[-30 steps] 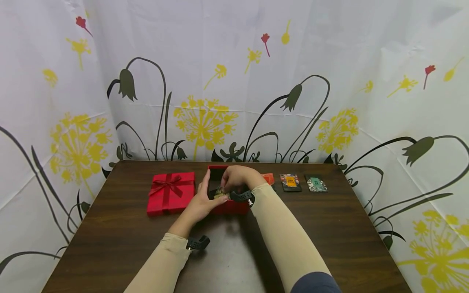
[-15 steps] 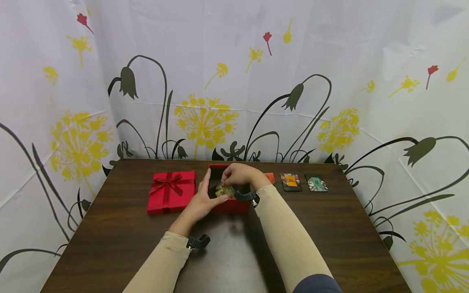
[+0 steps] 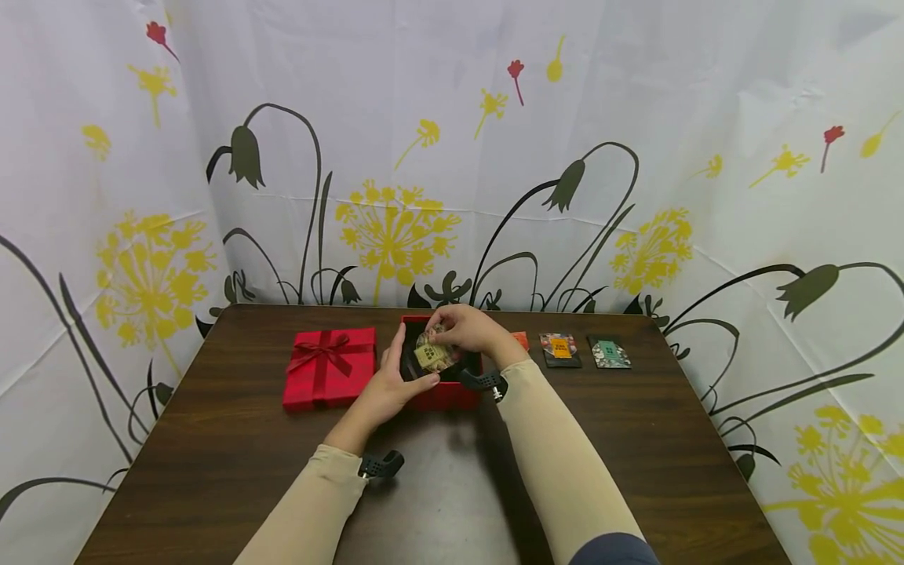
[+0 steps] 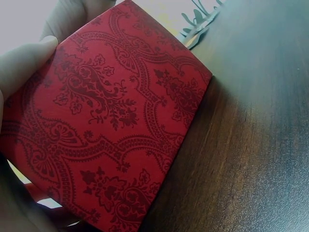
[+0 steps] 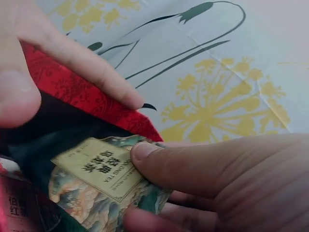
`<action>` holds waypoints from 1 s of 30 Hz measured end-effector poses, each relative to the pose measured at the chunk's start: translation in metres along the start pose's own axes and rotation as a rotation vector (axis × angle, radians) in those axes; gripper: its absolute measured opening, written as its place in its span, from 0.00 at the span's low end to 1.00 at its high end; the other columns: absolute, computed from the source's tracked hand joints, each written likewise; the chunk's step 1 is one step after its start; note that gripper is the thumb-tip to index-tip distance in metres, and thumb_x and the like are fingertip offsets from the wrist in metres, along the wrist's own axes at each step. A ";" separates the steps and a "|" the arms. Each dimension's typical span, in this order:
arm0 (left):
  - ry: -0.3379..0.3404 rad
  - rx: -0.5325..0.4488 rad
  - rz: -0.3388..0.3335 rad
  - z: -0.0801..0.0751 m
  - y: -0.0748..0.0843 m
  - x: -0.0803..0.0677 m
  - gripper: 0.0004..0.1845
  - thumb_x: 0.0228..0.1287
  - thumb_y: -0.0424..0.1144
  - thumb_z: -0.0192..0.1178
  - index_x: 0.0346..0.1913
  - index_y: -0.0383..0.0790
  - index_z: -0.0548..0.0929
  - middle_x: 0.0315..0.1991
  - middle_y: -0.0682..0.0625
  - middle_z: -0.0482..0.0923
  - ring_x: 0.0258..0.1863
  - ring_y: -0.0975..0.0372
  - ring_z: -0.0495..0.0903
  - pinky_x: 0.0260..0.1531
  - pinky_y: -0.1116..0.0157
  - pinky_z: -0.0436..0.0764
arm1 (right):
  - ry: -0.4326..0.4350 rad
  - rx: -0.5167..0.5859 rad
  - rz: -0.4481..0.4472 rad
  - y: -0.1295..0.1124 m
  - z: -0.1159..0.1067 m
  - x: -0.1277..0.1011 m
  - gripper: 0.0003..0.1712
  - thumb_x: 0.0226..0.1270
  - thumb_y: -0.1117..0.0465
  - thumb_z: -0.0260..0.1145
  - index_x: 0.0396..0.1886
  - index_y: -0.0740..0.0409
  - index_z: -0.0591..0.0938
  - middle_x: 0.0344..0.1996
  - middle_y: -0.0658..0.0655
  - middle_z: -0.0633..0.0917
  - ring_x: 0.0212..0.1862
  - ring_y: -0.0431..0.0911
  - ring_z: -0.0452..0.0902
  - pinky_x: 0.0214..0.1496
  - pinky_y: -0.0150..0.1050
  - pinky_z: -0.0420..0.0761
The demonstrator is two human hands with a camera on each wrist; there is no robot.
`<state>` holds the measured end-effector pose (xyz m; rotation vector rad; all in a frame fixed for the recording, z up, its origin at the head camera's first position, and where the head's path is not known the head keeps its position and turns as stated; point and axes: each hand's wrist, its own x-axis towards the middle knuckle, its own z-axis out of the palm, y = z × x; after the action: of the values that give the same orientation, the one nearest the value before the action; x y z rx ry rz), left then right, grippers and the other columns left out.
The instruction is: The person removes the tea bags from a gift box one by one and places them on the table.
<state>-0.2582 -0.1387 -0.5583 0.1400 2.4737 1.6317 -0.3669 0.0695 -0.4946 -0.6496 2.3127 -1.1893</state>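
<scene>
A tea packet (image 3: 432, 355) is held just above the open red box (image 3: 441, 396) at the table's (image 3: 212, 455) middle, pinched between thumb and fingers of the right hand (image 3: 472, 329). The box is steadied by the left hand (image 3: 390, 388), whose fingers are curled round its left wall and near corner. A red lid (image 3: 329, 369) with a ribbon is seen just left of the box. Three more packets (image 3: 560, 351) are laid in a row to the right, near the flowered curtain (image 3: 452, 157).
</scene>
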 end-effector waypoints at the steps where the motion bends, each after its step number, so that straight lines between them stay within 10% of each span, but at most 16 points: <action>1: 0.000 0.000 -0.001 0.000 0.000 0.000 0.65 0.68 0.60 0.73 0.90 0.68 0.32 0.89 0.40 0.44 0.83 0.35 0.60 0.77 0.28 0.63 | 0.009 0.024 0.001 0.000 0.000 -0.001 0.09 0.77 0.60 0.74 0.53 0.53 0.87 0.39 0.55 0.87 0.32 0.45 0.85 0.34 0.40 0.91; 25: 0.007 0.017 -0.011 -0.001 0.001 -0.001 0.69 0.60 0.71 0.74 0.89 0.72 0.32 0.90 0.41 0.41 0.86 0.34 0.55 0.78 0.27 0.59 | 0.311 0.166 -0.275 0.015 0.005 -0.031 0.10 0.78 0.54 0.73 0.53 0.49 0.89 0.38 0.52 0.88 0.37 0.43 0.81 0.38 0.37 0.83; 30: 0.007 0.011 -0.016 -0.001 0.001 -0.002 0.69 0.60 0.71 0.74 0.89 0.73 0.32 0.91 0.42 0.39 0.86 0.35 0.53 0.78 0.26 0.59 | 0.291 0.163 -0.248 0.012 0.003 -0.049 0.15 0.84 0.52 0.66 0.65 0.44 0.84 0.38 0.55 0.85 0.26 0.46 0.78 0.30 0.54 0.88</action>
<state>-0.2566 -0.1392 -0.5570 0.1164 2.4828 1.6158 -0.3295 0.1026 -0.4971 -0.7637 2.3820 -1.6654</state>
